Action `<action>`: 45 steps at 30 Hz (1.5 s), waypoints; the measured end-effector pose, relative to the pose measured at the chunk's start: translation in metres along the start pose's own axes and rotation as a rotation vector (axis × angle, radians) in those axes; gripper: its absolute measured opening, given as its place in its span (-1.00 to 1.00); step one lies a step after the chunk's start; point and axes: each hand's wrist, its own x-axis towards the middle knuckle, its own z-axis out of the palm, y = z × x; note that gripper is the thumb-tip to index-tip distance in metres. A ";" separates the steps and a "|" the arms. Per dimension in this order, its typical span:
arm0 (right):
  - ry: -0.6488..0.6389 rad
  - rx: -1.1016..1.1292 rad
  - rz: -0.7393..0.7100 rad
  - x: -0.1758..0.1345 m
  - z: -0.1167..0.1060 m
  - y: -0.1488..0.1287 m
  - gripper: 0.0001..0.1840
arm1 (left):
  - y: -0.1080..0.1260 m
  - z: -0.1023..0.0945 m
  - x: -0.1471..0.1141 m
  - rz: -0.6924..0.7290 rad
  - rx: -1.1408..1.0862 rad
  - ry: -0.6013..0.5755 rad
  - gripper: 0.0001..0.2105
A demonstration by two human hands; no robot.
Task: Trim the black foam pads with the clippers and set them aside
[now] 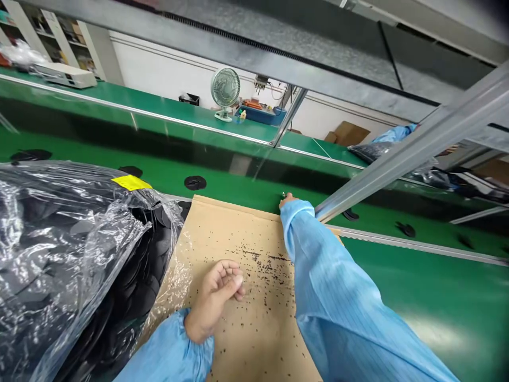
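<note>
My left hand (220, 286) hovers low over a brown cardboard sheet (246, 228) strewn with tiny black bits. Its fingers are curled in with the thumb across them, and nothing shows in them. My right hand (288, 199) is stretched out past the far edge of the cardboard, over the green conveyor belt (246, 193). Most of it is hidden by my blue sleeve. A small shiny metal object (283, 195) sticks out at its closed fingers, too small to tell its kind. To the left, a clear plastic bag (71, 228) holds many flat black round pieces (131, 286).
On the belt lie flat black pieces (195, 183), more of them to the right (405, 229). A slanted metal post (397, 154) stands right of my right arm. Behind the belt, a bench carries a green fan (225, 87) and a blue tray (262, 115). A metal beam crosses overhead.
</note>
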 end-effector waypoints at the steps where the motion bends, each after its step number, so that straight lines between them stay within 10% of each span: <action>1: -0.016 0.000 0.032 0.000 0.000 0.007 -0.65 | 0.001 0.000 0.000 0.003 0.004 0.005 -0.67; 7: 0.066 0.094 -0.012 -0.015 -0.018 0.000 -0.55 | 0.003 0.001 0.001 0.013 0.016 0.021 -0.65; 17: 0.176 0.120 -0.489 -0.135 -0.022 -0.025 -0.64 | 0.000 -0.001 -0.003 0.036 0.041 -0.011 -0.63; 30: -0.039 0.058 -0.408 -0.077 -0.006 -0.045 -0.69 | 0.000 -0.003 -0.002 0.081 0.029 -0.011 -0.60; 37: 0.082 0.197 -0.238 -0.080 -0.027 -0.044 -0.68 | 0.001 -0.004 0.001 0.053 0.050 -0.005 -0.62; 41: 0.156 0.323 -0.292 -0.131 -0.036 -0.048 -0.72 | 0.001 -0.005 0.004 0.024 -0.066 0.021 -0.65; 45: 0.205 0.679 -0.656 -0.219 -0.025 -0.051 -0.82 | 0.001 -0.006 0.007 -0.018 -0.284 -0.043 -0.67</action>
